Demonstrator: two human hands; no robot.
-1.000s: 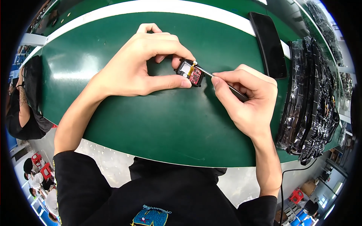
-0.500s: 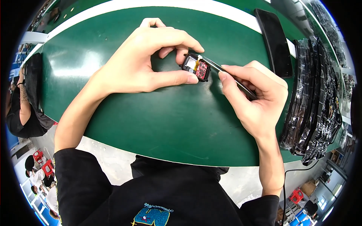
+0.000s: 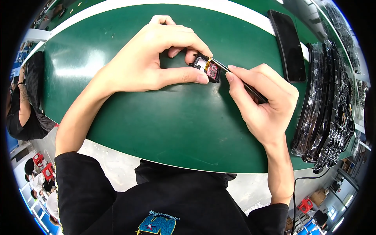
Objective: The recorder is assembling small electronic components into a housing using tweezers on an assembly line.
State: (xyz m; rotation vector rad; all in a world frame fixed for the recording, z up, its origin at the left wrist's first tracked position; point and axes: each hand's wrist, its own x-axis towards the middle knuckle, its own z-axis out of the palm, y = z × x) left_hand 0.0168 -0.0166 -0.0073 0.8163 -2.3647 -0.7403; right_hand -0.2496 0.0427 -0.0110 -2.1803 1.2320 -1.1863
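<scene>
Between the thumb and fingers of my left hand (image 3: 156, 55) is a small black smartwatch case (image 3: 215, 79), opened up. Inside it show a red circuit board (image 3: 212, 70), a silvery block (image 3: 201, 63) and a bit of yellow flex strip. My right hand (image 3: 264, 92) is closed in a pen grip round dark tweezers (image 3: 250, 89). Their thin tip reaches the upper right edge of the case, beside my left index fingertip. What the tip touches is too small to make out.
A black smartphone (image 3: 288, 47) lies at the far right of the green table (image 3: 168, 121). Nearer, a stack of black parts in clear plastic trays (image 3: 319, 105) stands along the right edge. A co-worker's arm (image 3: 24, 103) shows at the far left.
The watch case has tilted slightly in my left hand. The tweezers' tip stays at its upper right edge, and both hands have shifted only a little.
</scene>
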